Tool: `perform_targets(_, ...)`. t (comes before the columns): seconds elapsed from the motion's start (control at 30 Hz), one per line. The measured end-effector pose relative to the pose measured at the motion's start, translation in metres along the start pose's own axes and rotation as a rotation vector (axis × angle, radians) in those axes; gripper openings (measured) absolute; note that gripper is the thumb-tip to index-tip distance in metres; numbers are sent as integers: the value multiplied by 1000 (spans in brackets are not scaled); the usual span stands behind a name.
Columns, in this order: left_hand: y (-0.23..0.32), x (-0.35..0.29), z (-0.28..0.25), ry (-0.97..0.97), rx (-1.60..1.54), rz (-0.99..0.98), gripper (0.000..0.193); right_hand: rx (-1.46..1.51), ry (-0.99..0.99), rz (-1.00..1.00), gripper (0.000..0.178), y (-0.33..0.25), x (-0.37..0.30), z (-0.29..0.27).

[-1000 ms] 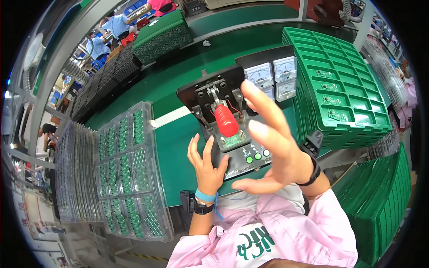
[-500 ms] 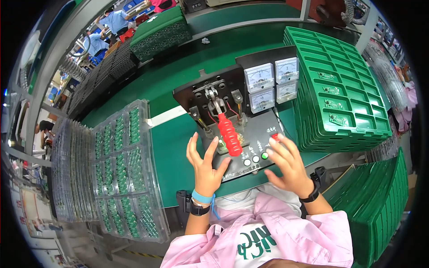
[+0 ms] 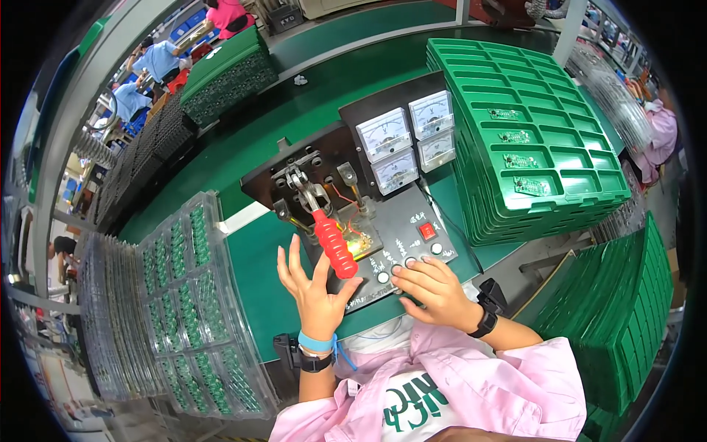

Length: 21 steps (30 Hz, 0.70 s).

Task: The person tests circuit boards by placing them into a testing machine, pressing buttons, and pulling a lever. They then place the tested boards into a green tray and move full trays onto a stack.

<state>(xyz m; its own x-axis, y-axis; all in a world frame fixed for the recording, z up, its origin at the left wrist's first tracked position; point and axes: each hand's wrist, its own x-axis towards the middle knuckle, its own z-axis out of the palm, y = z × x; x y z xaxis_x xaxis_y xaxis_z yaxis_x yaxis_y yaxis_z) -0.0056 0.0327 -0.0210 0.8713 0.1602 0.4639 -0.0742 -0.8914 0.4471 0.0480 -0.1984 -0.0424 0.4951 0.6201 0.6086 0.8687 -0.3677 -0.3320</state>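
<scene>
A toggle clamp with a red ribbed handle [image 3: 335,247] stands on a black test fixture [image 3: 368,291]. Under it a small circuit board [image 3: 359,243] glows yellow. My left hand [image 3: 317,302] is open beside the handle, fingers spread and thumb close to its lower end, not wrapped round it. My right hand [image 3: 438,295] lies over the front row of buttons, fingers stretched out, fingertips on or just above the middle ones, which they partly hide. A white button [image 3: 383,278] shows left of the fingertips, and a red rocker switch [image 3: 428,231] sits behind them.
Analog meters [image 3: 383,136] stand on the fixture's right. Green compartment trays [image 3: 530,110] are stacked beyond, several compartments holding boards. Clear blister trays [image 3: 199,295] of green boards stand at left. More green trays [image 3: 611,331] lean at lower right. Co-workers [image 3: 158,59] sit far left.
My right hand has moved from beside the red switch to the front buttons. The board under the clamp now glows. The whole view has shifted; my left hand stays beside the handle.
</scene>
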Motion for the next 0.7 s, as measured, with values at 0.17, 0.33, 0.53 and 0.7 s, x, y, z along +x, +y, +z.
perform_targets(0.17, -2, -2, 0, 75, -3, 1, 76, 68, -529, 118, 36, -5, 55, -27)
perform_targets(0.33, -12, -7, 14, 187, -62, 4, 80, 430, 210, -548, 39, -18, 178, -53)
perform_targets(0.53, -11, -8, 20, 244, -217, 3, 77, 372, 558, -269, 40, -7, 218, -30)
perform_targets(0.7, -9, -11, 12, 274, -315, 18, 80, 172, 106, -524, 17, -6, 112, -3)
